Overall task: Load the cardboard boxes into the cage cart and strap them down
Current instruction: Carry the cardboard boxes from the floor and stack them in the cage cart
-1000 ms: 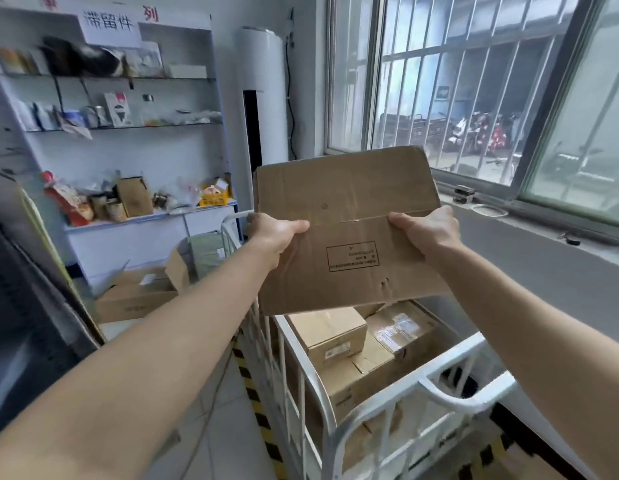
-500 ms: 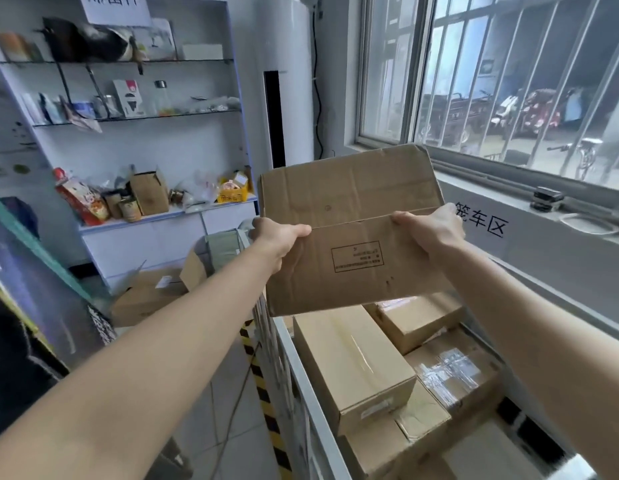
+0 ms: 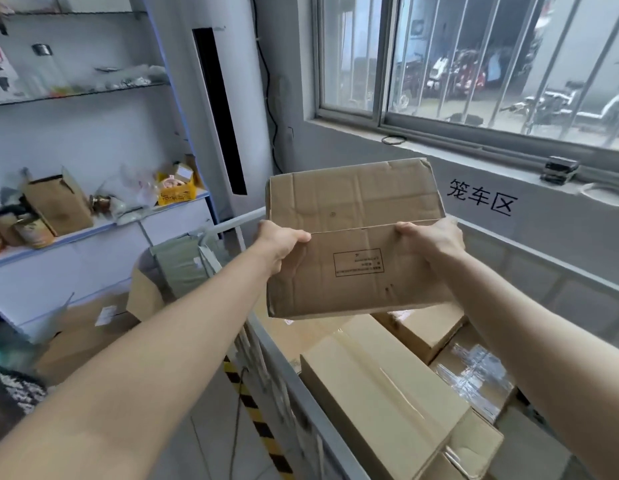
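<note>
I hold a creased brown cardboard box (image 3: 353, 237) in the air above the white cage cart (image 3: 301, 393). My left hand (image 3: 280, 249) grips its left edge and my right hand (image 3: 432, 240) grips its right edge, thumbs on the top seam. Below it, inside the cart, lie several cardboard boxes: a long one (image 3: 380, 400) near the cart's left rail, one with a label (image 3: 422, 327) behind it, and one with clear tape (image 3: 474, 375) to the right. No strap is visible.
A white shelf unit (image 3: 93, 233) with small packages stands at left; open cartons (image 3: 89, 327) lie on the floor below it. Yellow-black tape (image 3: 256, 417) runs along the floor beside the cart. A grey wall and barred window (image 3: 474, 64) border the cart's far side.
The view has moved closer over the cart and tilted down. The held box sits lower in view, nearer the boxes in the cart. Both hands keep the same grip.
</note>
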`<state>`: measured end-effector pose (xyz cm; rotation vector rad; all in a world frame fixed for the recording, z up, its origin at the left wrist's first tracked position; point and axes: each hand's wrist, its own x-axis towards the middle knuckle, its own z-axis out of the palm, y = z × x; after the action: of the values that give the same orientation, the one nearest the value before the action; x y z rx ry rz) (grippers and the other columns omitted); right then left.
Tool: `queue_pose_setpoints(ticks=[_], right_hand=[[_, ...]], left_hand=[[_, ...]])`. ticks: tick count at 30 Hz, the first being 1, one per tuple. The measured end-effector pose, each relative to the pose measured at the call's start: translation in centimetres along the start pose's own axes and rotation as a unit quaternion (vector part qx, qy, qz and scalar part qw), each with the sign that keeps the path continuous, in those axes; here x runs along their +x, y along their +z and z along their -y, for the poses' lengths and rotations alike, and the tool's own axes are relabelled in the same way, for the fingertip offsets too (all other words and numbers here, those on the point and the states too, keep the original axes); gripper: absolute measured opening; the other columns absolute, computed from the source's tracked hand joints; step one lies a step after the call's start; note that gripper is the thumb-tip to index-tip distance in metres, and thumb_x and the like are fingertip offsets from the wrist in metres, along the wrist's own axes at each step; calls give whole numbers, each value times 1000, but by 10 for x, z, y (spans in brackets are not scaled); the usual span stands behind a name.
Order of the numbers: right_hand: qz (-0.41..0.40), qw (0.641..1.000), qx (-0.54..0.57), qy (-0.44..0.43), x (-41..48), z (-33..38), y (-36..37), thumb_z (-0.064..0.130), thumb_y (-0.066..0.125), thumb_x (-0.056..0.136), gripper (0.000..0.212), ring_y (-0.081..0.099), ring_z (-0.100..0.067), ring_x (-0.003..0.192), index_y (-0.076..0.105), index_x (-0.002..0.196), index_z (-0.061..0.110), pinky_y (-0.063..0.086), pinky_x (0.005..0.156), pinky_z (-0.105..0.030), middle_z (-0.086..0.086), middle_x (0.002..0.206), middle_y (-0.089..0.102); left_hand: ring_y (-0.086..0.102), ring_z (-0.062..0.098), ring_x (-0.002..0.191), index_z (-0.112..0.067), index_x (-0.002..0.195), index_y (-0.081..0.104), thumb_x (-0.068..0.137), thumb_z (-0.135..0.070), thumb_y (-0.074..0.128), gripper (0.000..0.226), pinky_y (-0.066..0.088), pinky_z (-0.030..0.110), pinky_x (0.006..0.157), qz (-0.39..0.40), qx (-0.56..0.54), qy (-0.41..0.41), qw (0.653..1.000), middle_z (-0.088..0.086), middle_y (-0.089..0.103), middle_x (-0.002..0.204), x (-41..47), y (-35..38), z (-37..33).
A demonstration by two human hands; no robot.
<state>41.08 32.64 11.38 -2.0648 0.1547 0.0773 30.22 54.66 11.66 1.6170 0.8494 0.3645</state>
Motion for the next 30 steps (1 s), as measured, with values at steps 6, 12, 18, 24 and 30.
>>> queue_pose_setpoints(ticks=[6,12,18,24,30], right_hand=[[-9,1000,7,22,30,30,66,55,77,64,87,51,-35,119,41,128,9,43,101,-48,-13,131,52],[-5,999,0,39,90,51,114,49,77,67,82,51,-35,120,41,128,8,44,101,-45,-14,132,51],[11,999,12,44,153,66,165,44,76,73,76,51,-34,121,40,129,7,43,102,-44,-13,133,51],[0,996,-2,85,199,54,197,41,75,77,73,51,-35,119,39,130,6,44,100,-45,-15,133,50],[-11,988,-33,148,232,34,238,43,77,73,74,55,-36,115,45,129,7,47,98,-45,-15,129,55]], left_hand=[[55,11,62,-10,100,37,80,-13,75,44,47,27,51,41,14,-16,999,6,57,87,82,-26,-13],[54,19,81,-7,115,39,80,-17,75,52,49,33,71,55,33,-20,998,8,53,97,162,-18,-20],[54,23,102,-3,133,34,75,-22,79,76,49,34,80,32,47,-11,998,13,48,130,249,-1,-26],[47,20,95,-2,136,31,79,-19,77,75,41,30,73,64,57,-17,996,11,47,130,322,31,-16],[63,23,93,-4,119,53,60,-21,85,70,55,40,81,127,73,-82,986,10,64,113,393,54,12]])
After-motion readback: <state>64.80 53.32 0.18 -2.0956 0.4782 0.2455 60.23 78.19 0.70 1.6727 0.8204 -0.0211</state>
